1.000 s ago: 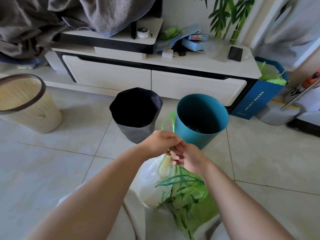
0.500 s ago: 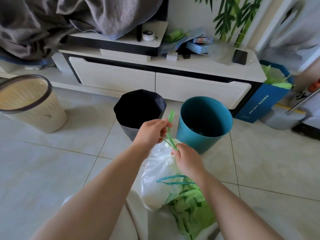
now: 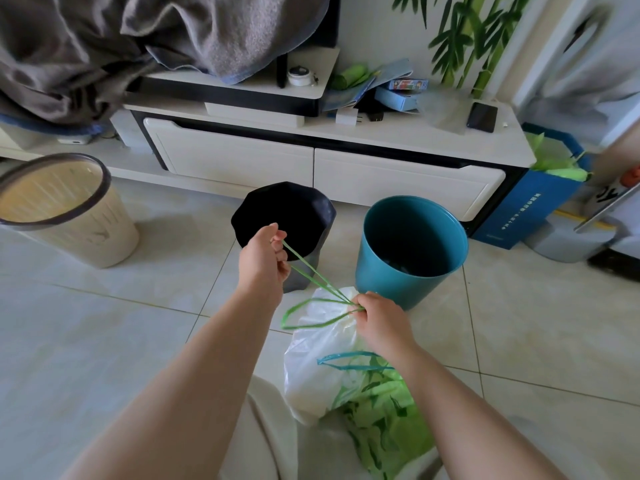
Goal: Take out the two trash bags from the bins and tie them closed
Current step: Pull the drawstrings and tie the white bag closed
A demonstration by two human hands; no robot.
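A white trash bag [image 3: 320, 358] lies on the floor in front of me, its neck gathered. My left hand [image 3: 265, 259] grips one loop of its green drawstring [image 3: 311, 271], stretched taut up and to the left. My right hand [image 3: 379, 315] pinches the drawstring at the bag's neck, where a second green loop hangs out to the left. A green leaf-print bag [image 3: 384, 420] with a teal drawstring lies against the white one, nearer me. Beyond my hands stand a black bin [image 3: 320, 209] and a teal bin [image 3: 398, 282], both without bags.
A beige bin [image 3: 100, 233] stands at the left. A white low cabinet [image 3: 311, 168] with clutter and a phone runs along the back, grey cloth draped above it. A blue box [image 3: 530, 209] with green material is at the right. The floor is pale tile.
My left hand has moved up and to the left, drawing the green drawstring out long and taut. My right hand stays at the bag's neck.
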